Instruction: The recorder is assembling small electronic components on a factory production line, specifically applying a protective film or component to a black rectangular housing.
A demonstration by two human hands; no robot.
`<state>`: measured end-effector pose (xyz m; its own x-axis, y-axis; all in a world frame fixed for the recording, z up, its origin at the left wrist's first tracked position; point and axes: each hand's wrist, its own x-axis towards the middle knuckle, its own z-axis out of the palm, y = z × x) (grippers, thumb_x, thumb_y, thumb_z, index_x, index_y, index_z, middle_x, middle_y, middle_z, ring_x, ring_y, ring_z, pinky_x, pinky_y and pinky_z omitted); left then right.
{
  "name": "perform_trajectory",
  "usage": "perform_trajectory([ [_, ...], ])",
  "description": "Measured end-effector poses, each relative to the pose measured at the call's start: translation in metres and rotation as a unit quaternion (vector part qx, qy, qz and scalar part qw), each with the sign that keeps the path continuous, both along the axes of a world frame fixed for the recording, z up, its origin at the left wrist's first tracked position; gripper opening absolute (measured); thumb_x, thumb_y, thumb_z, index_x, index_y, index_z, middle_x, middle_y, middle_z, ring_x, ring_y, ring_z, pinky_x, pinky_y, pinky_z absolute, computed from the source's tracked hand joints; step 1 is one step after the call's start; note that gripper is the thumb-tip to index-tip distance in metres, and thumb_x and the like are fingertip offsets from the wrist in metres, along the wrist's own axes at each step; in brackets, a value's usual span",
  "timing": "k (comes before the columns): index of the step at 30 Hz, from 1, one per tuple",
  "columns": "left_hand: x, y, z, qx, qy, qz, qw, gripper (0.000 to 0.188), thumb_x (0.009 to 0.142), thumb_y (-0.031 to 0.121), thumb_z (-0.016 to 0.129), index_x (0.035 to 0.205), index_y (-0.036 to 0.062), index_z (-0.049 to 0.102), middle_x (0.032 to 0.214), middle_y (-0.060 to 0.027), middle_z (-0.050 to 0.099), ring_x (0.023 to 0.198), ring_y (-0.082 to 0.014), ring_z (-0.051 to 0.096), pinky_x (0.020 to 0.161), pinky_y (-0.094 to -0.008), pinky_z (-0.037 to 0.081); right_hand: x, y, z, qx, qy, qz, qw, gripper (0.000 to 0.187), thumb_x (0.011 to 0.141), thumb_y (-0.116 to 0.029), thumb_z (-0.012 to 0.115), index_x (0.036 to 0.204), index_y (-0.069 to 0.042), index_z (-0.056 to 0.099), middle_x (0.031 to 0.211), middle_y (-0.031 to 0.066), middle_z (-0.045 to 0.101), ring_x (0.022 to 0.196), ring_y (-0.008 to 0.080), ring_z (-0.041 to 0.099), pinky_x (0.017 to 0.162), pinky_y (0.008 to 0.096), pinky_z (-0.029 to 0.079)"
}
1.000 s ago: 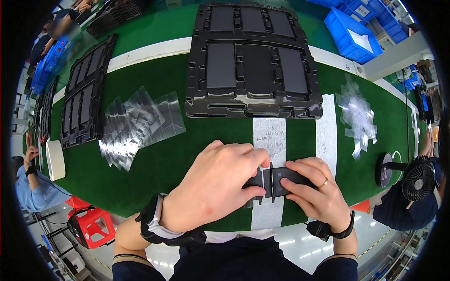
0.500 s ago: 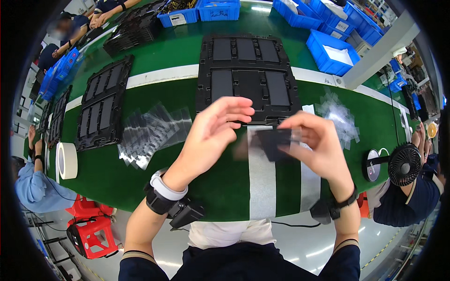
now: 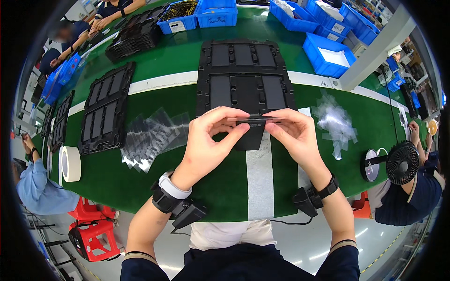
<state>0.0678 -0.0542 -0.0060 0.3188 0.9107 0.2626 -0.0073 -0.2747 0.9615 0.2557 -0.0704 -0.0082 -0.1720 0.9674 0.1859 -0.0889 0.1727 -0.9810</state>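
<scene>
Dark part [image 3: 253, 134], edge-on, pinched between the left hand [image 3: 212, 135] and right hand [image 3: 297, 133] above the worktop [image 3: 222, 189]; tray [image 3: 204, 91] at 12 o'clock. Step, apparently: two-handed aligning; the next move seems to call for level, even pinches.

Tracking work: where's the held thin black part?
In the head view, the thin black part is right of centre, pinched by left hand and right hand, near the black tray.

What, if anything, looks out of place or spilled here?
Nothing looks plainly spilled or damaged. The clear strips right of the black tray stand out mildly: they overlap at crossing angles in a loose heap, unlike the dark flat pieces lined up in the tray.
</scene>
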Motion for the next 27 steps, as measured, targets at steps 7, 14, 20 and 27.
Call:
perform_trajectory([
  [7, 0.002, -0.003, -0.001, -0.012, -0.011, 0.044, 0.999, 0.022, 0.075, 0.004, 0.067, 0.094, -0.005, 0.06, 0.089, -0.009, 0.062, 0.08, -0.0144, 0.062, 0.07, -0.0251, 0.053, -0.001, -0.004, 0.0, 0.0, -0.004, -0.037, 0.999, 0.012, 0.079, 0.001, 0.062, 0.09, 0.002, 0.06, 0.089, 0.0069, 0.061, 0.087, 0.0133, 0.059, 0.081, 0.0275, 0.048],
  [14, 0.006, -0.008, -0.003, 0.102, 0.022, 0.104, 0.989, 0.022, 0.072, 0.0, 0.069, 0.091, -0.0063, 0.061, 0.086, -0.0105, 0.062, 0.075, -0.0148, 0.063, 0.063, -0.0232, 0.055, -0.009, -0.011, -0.003, 0.089, -0.012, -0.086, 0.992, 0.01, 0.077, 0.001, 0.065, 0.087, 0.002, 0.063, 0.093, 0.0115, 0.063, 0.089, 0.016, 0.06, 0.083, 0.028, 0.047],
  [20, 0.001, -0.007, 0.006, -0.034, -0.067, -0.005, 0.997, 0.026, 0.074, 0.001, 0.068, 0.098, -0.005, 0.06, 0.09, -0.0091, 0.062, 0.078, -0.0113, 0.06, 0.063, -0.0215, 0.053, 0.003, -0.007, -0.004, -0.066, 0.163, 0.019, 0.984, 0.009, 0.079, -0.004, 0.064, 0.088, -0.001, 0.064, 0.088, 0.0079, 0.065, 0.082, 0.0116, 0.061, 0.076, 0.0244, 0.049],
  [27, 0.0, -0.008, 0.002, -0.08, -0.074, -0.042, 0.993, 0.02, 0.074, 0.001, 0.068, 0.091, -0.005, 0.059, 0.089, -0.0078, 0.063, 0.078, -0.01, 0.06, 0.062, -0.0213, 0.052, -0.001, -0.011, 0.001, 0.029, -0.05, 0.001, 0.998, 0.013, 0.086, -0.01, 0.057, 0.08, 0.003, 0.057, 0.08, 0.002, 0.058, 0.075, 0.0057, 0.054, 0.07, 0.0209, 0.045],
])
